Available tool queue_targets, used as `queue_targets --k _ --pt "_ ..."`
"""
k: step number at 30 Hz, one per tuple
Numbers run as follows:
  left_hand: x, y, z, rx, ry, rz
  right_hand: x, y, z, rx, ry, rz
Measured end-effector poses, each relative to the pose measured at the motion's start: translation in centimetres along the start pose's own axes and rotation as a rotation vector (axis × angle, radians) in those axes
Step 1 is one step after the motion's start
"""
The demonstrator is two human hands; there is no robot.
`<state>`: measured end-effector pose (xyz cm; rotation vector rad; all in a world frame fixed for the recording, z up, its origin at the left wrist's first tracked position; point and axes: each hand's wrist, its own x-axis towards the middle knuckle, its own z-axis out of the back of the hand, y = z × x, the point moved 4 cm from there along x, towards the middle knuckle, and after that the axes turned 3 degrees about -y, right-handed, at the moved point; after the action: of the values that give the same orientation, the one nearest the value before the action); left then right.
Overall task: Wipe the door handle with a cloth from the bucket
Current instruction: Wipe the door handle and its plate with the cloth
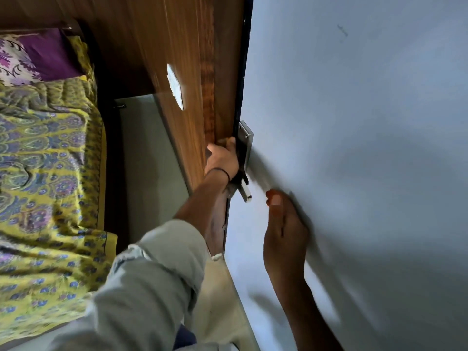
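Observation:
The grey door (pixel 354 122) stands ajar, and I see it almost edge-on. Its metal handle plate (pixel 246 138) and lever (pixel 247 195) sit on the grey face near the edge. My left hand (pixel 222 159) reaches around the door's edge at handle height. It is closed on a dark brownish cloth (pixel 225 141), bits of which show above and below the fingers. The handle on the far side is hidden. My right hand (pixel 283 234) lies flat against the grey face just below the lever and holds nothing. No bucket is in view.
A wooden panel (pixel 177 72) with a white switch plate (pixel 175 86) runs along the left of the door. Further left is a bed with a yellow patterned cover (pixel 50 173) and a purple pillow (pixel 48 57). Pale floor (pixel 152 148) shows between them.

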<state>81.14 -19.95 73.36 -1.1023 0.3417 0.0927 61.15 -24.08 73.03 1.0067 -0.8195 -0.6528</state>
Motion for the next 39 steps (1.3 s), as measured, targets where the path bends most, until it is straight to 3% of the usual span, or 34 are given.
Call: queue_targets --k 2,5,7,12,16,23,29,35,39 --pt "1.5 -0.4 0.4 -0.107 0.076 0.023 0.6 0.4 -0.5 -0.190 0.086 0.076" --pt "2.0 0.3 0.6 -0.212 0.180 0.084 0.8 0.3 -2.2 -0.491 0.388 0.226" --pt "1.9 0.8 0.7 -0.233 0.190 0.072 0.3 -0.1 -3.1 -0.699 0.498 0.361" --pt "-0.4 1.3 0.9 -0.284 0.132 -0.091 -0.3 -0.9 -3.1 -0.911 0.417 0.499" --pt "-1.9 3.0 0.3 -0.320 0.106 -0.097 -0.6 -0.3 -3.0 -1.066 0.374 0.615" --pt "-0.5 1.1 -0.1 -0.046 0.050 -0.071 -0.3 -0.4 -2.6 -1.156 0.360 0.611" --pt "1.9 0.3 0.6 -0.100 0.045 -0.004 -0.1 0.0 -2.5 -1.174 0.359 0.635" --pt "-2.2 2.2 0.2 -0.228 0.026 -0.064 0.4 2.8 -1.5 -1.317 0.328 0.658" --pt "-5.9 3.8 -1.2 -0.329 0.002 -0.008 0.6 5.3 -0.5 -1.328 0.259 0.641"
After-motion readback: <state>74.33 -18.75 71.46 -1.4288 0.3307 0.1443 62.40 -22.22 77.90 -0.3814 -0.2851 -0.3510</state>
